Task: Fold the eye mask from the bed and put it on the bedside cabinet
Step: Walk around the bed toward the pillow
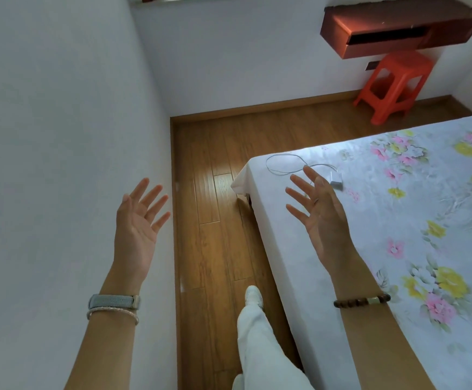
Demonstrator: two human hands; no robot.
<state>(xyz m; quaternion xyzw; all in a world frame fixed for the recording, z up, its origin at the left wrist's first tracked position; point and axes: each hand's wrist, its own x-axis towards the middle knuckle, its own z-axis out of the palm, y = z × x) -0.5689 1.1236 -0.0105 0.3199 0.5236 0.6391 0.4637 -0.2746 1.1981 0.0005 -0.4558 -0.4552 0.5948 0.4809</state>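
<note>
My left hand [139, 218] is raised in front of the white wall, palm up, fingers spread, holding nothing. Over the near left edge of the bed [398, 249] my right hand [320, 209] is lifted too, palm facing left and empty. The bed has a white sheet with pink and yellow flowers. No eye mask shows in this view. A white charger with its looped cable [285, 161] lies on the bed's far corner, just beyond my right fingers. A dark red wall-mounted cabinet [392, 29] hangs at the top right.
An orange plastic stool [395, 83] stands under the dark red cabinet. A strip of wooden floor [215, 220] runs between the white wall [60, 108] on the left and the bed. My leg in white trousers and a white shoe [253, 298] stands on it.
</note>
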